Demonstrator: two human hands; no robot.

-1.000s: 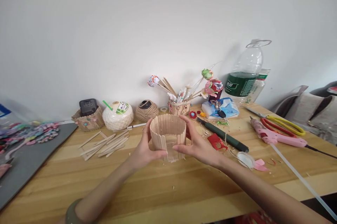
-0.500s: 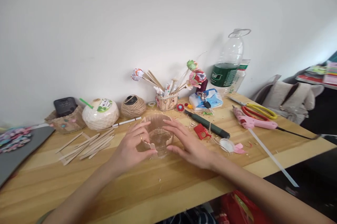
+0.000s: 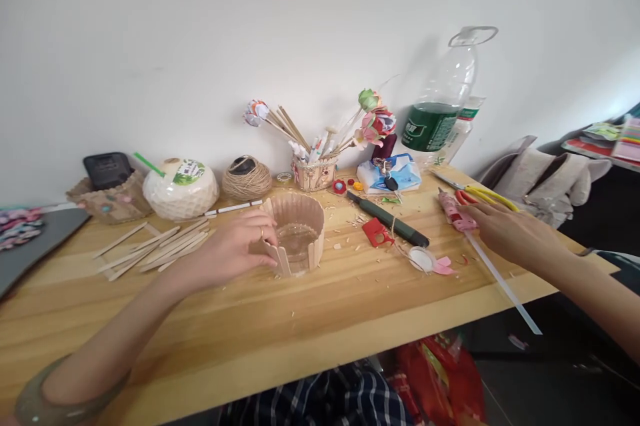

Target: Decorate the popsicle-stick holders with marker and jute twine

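Observation:
A clear round plastic container [image 3: 314,254] lined around its wall with upright craft sticks stands on the table; a gap in the sticks faces me. My left hand [image 3: 245,239] grips its left rim, fingers over the inside and thumb outside. Off to the right, my right hand [image 3: 507,223] is closed over the handle of a pink hot glue gun [image 3: 454,214], which lies on the table and is partly hidden by the hand. From the gun a long translucent glue stick [image 3: 505,286] reaches over the table's front edge.
Loose craft sticks [image 3: 173,246] lie at left. Behind are a twine ball [image 3: 247,179], a white coconut [image 3: 183,193] and a pot of paper flowers [image 3: 314,174]. A dark green pen-like tool [image 3: 390,219], a red piece [image 3: 376,233] and scissors [image 3: 493,198] lie rightward.
My right hand has left the container and moved right onto the glue gun. My left hand stays at the container's left rim. The view has shifted slightly.

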